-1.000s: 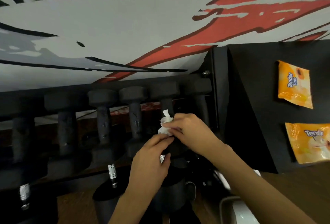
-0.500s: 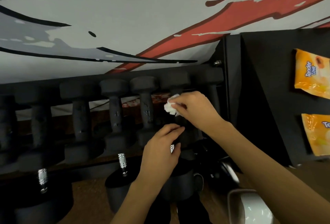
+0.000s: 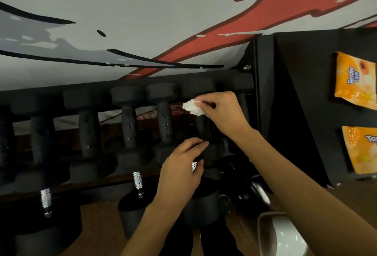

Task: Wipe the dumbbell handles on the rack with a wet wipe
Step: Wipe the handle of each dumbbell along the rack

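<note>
along the upper row of the rack (image 3: 263,92) stand seven black dumbbells (image 3: 87,129) side by side, handles running away from the viewer. the leftmost is cut by the frame edge and the seventh, far right, is mostly hidden behind a hand. below them, nearer the floor, are three chrome handles (image 3: 137,182) of larger dark weights: one at the far left, one in the middle, one peeking out behind the left thumb.

the left hand (image 3: 183,166) reaches forward in the middle of the view. its fingers lie close together, nearly straight, with the tips resting on the near head of the sixth dumbbell (image 3: 201,129). the thumb sits apart, lower down, beside the third chrome handle. it holds nothing.

just above and to the right, the wet wipe (image 3: 192,107) is a small crumpled white wad at the far end of the sixth dumbbell's handle, right under its far head. it sticks out to the left of the right hand (image 3: 222,112), which pinches it between the thumb and the curled fingertips. most of the wad is outside the pinch and only its right edge is tucked in. whether the wipe actually touches the handle cannot be told.

further right a black panel (image 3: 306,102) carries two orange wipe packets (image 3: 356,80), one above the other, both partly cut by the frame edge. a white, grey-rimmed object (image 3: 285,235) sits at the bottom right; what it is cannot be told.
</note>
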A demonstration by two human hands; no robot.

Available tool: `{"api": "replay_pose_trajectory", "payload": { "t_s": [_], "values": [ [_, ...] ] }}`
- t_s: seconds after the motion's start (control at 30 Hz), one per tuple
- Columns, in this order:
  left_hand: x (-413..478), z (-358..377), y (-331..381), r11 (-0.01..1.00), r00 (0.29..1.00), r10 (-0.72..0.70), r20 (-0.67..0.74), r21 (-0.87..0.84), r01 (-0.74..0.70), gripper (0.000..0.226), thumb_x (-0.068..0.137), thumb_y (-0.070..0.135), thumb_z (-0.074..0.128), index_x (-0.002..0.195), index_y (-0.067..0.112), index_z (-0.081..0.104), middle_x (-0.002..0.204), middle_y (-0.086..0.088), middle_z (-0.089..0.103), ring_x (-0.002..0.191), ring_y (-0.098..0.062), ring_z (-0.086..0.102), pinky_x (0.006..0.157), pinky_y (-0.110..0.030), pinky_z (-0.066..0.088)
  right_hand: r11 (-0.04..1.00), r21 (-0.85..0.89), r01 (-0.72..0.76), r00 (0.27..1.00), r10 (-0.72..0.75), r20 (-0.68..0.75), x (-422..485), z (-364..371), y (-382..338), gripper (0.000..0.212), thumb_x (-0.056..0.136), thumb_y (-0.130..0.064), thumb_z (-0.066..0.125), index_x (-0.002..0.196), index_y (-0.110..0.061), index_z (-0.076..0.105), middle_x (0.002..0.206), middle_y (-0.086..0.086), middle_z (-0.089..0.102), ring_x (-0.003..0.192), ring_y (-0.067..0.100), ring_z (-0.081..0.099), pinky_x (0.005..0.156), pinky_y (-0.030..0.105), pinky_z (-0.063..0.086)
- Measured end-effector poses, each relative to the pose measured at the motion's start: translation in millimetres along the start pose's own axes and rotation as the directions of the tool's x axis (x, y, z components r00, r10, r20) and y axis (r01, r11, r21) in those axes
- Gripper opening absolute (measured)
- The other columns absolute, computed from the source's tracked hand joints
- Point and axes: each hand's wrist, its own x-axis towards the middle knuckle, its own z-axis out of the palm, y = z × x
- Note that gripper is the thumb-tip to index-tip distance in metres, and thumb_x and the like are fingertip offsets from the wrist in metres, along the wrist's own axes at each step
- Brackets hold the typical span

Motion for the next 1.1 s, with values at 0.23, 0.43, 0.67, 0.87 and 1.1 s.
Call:
{"api": "replay_pose_trajectory", "payload": {
  "t_s": [0.23, 0.43, 0.67, 0.87, 1.1],
  "values": [
    [-1, 1, 0, 1.000, 1.000, 0.003, -0.002, 0.005, -0.003, 0.049, 0.084, 0.012, 0.068, 0.129, 0.029, 0.060, 0.132, 0.018, 0.053, 0.116, -0.002, 0.055, 0.090, -0.028, 0.054, 0.996, 0.023, -0.086, 0.967, 0.078, 0.241, -50, -8, 8, 0.012, 0.086, -0.016, 0.072, 0.097, -0.019, 0.078, 0.076, -0.003, 0.073, 0.069, 0.008, 0.066, 0.063, 0.018, 0.049],
    [-1, 2, -1, 1.000, 1.000, 0.013, -0.013, 0.029, -0.012, 0.049, 0.084, 0.014, 0.067, 0.130, 0.032, 0.059, 0.132, 0.020, 0.052, 0.116, 0.001, 0.053, 0.088, -0.021, 0.052, 0.998, 0.054, -0.038, 0.992, 0.031, 0.119, -49, -5, 14, 0.012, 0.087, -0.011, 0.070, 0.096, -0.016, 0.074, 0.090, -0.007, 0.071, 0.084, 0.004, 0.066, 0.075, 0.019, 0.051],
    [-2, 1, -1, 0.999, 0.999, 0.035, -0.014, 0.039, -0.034, 0.048, 0.086, 0.015, 0.065, 0.131, 0.032, 0.058, 0.132, 0.022, 0.050, 0.117, 0.004, 0.051, 0.091, -0.014, 0.048, 0.953, 0.192, -0.235, 0.957, 0.261, -0.124, -15, 5, 6, 0.010, 0.092, -0.005, 0.062, 0.090, -0.015, 0.064, 0.077, -0.011, 0.065, 0.072, 0.003, 0.062, 0.063, 0.012, 0.048],
    [-3, 2, -1, 0.999, 1.000, 0.022, -0.020, 0.044, -0.021, 0.048, 0.084, 0.015, 0.066, 0.129, 0.032, 0.059, 0.131, 0.024, 0.050, 0.115, 0.005, 0.051, 0.089, -0.013, 0.049, 0.959, 0.113, -0.262, 0.965, 0.258, 0.044, -45, -4, 7, 0.007, 0.090, -0.006, 0.063, 0.088, -0.012, 0.065, 0.071, -0.011, 0.062, 0.064, -0.002, 0.061, 0.058, 0.011, 0.046],
    [-1, 3, 0, 0.998, 1.000, 0.006, -0.013, 0.057, -0.005, 0.049, 0.085, 0.017, 0.066, 0.130, 0.034, 0.058, 0.130, 0.023, 0.050, 0.115, 0.004, 0.052, 0.088, -0.016, 0.051, 0.994, -0.051, -0.101, 0.988, 0.106, 0.115, -63, -9, 18, 0.013, 0.082, 0.003, 0.069, 0.086, -0.010, 0.069, 0.091, -0.004, 0.057, 0.073, 0.000, 0.057, 0.066, 0.006, 0.043]
  ]
}}
